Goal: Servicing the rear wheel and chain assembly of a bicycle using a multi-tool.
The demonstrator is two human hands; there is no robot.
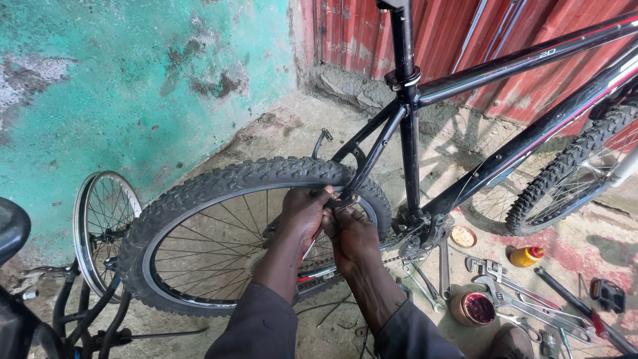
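Note:
A black bicycle frame [505, 66] stands upright with its knobby rear tyre [219, 183] in front of me. My left hand [302, 213] and my right hand [352, 239] are pressed together at the rear brake [345, 198], where the seat stay meets the rim. The fingers of both hands are closed around small brake parts; what exactly each one pinches is hidden by the fingers. The front wheel [571, 173] shows at the right.
A bare spoked rim [103, 226] leans on the turquoise wall [119, 86]. Wrenches [505, 292], an open grease tin [473, 308], a yellow oil bottle [525, 256] and a small tin lid [463, 236] lie on the concrete at right. Another bicycle's dark parts [40, 312] sit at lower left.

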